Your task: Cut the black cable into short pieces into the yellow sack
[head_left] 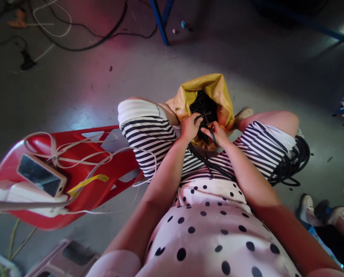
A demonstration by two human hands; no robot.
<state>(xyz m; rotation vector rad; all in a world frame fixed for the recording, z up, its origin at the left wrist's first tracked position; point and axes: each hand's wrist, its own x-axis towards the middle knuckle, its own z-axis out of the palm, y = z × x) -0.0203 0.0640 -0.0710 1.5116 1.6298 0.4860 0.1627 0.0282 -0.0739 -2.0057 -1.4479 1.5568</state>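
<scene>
Between my knees stands an open yellow woven sack (222,94) with many small black pieces (202,102) inside. Over its near rim, my left hand (190,127) is closed on a thin black cable (199,154), which runs back across my lap. Close beside it, my right hand (219,134) grips a pair of scissors (213,137) with dark looped handles. Their blades point toward the cable end above the sack's mouth. Fingers partly hide where blades and cable meet.
To the left, a red plastic stool (82,184) bears a phone (42,175), pale cords and a yellow strip. Black cable coils (300,163) hang by my right knee. Cables lie on the floor at upper left, near a blue metal leg (161,23). Another person's shoes (307,206) show at right.
</scene>
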